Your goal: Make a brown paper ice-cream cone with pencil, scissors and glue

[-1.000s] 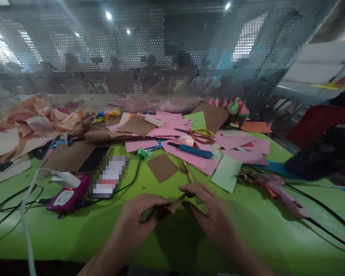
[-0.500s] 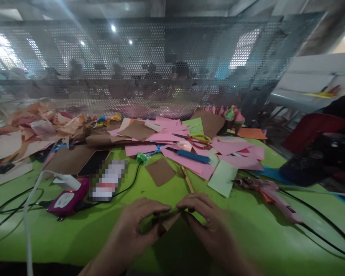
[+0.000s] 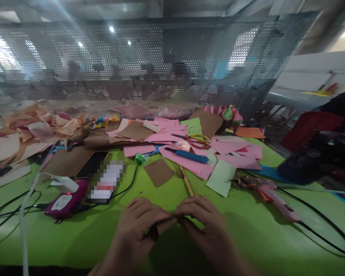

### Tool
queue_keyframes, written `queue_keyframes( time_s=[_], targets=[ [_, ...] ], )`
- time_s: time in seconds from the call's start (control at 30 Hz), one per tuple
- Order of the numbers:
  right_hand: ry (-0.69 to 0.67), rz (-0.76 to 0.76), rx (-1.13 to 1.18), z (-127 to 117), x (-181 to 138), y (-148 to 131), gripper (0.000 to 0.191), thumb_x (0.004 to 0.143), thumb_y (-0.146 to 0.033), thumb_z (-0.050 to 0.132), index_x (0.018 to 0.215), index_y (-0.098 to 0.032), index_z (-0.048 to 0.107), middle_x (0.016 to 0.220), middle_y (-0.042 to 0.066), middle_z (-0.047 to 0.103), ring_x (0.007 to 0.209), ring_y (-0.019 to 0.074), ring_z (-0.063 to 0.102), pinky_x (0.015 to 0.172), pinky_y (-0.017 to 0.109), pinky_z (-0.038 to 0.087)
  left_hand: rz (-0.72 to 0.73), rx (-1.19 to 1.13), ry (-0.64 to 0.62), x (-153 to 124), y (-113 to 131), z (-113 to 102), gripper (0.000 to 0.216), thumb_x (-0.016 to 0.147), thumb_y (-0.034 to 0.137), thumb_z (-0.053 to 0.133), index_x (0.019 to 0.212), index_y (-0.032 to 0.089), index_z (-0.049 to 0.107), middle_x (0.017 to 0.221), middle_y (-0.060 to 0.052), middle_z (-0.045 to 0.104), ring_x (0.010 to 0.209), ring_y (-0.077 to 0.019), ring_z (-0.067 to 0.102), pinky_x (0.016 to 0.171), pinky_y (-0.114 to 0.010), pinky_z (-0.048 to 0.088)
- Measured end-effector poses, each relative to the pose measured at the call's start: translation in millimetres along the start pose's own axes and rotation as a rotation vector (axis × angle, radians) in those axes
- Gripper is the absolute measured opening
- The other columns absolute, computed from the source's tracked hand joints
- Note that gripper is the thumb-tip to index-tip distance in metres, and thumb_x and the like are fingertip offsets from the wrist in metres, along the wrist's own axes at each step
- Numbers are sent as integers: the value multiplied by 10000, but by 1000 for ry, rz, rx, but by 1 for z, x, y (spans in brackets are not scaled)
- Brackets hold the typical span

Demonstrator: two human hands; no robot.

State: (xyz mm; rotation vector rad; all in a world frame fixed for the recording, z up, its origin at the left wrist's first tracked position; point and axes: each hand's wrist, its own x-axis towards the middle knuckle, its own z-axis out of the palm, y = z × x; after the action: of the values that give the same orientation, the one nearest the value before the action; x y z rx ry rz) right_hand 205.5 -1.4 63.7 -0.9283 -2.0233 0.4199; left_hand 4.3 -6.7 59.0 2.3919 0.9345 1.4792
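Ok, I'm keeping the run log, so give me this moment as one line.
left hand and right hand: holding brown paper piece | ahead: brown square, stick | right: pink glue gun on green table

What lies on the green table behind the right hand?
Nearest is a tan stick; farther back, a light green sheet and pink paper. The right hand may cover the stick's near end; what the papers cover is hidden.

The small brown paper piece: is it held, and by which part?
The left hand holds the small brown paper piece by its left end. The right hand is at its right end; whether it pinches there is unclear.
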Motion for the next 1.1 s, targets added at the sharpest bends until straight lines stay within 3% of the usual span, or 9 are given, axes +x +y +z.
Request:
queue_keyframes(
  time_s=[0.27, 0.47, 0.67, 1.1],
  targets=[
    [-33, -23, -15, 1, -2, 1, 168, 893, -112, 549, 897, -231, 668, 856, 39, 680, 815, 190, 625, 713, 311, 492, -38, 35, -42, 2, 1, 3, 58, 883, 168, 653, 930, 200, 669, 781, -13, 731, 673, -172, 642, 630, -299, 452],
    [56, 145, 35, -2, -5, 7, 403, 829, -109, 617, 1202, -257, 589, 1088, 58, 654, 923, 204, 620, 761, 309, 528, 2, 61, 27, 3, -1, 5, 59, 902, 172, 604, 902, 205, 653, 755, -17, 725, 643, -168, 635, 618, -306, 442],
    [18, 237, 200, -2, -3, 9, 165, 848, -115, 603, 951, -222, 675, 870, 21, 690, 817, 180, 653, 729, 283, 529, 37, 121, 33, -2, -4, 6, 120, 868, 106, 610, 934, 201, 641, 788, -18, 720, 686, -169, 651, 696, -325, 473],
    [8, 274, 218, -3, -4, 4, 141, 828, -91, 599, 842, -206, 680, 792, 13, 690, 751, 168, 654, 687, 273, 517, 74, 134, -39, -1, -6, 5, 153, 950, 187, 532, 1033, 188, 661, 858, -47, 742, 717, -184, 665, 686, -330, 481]
  ],
)
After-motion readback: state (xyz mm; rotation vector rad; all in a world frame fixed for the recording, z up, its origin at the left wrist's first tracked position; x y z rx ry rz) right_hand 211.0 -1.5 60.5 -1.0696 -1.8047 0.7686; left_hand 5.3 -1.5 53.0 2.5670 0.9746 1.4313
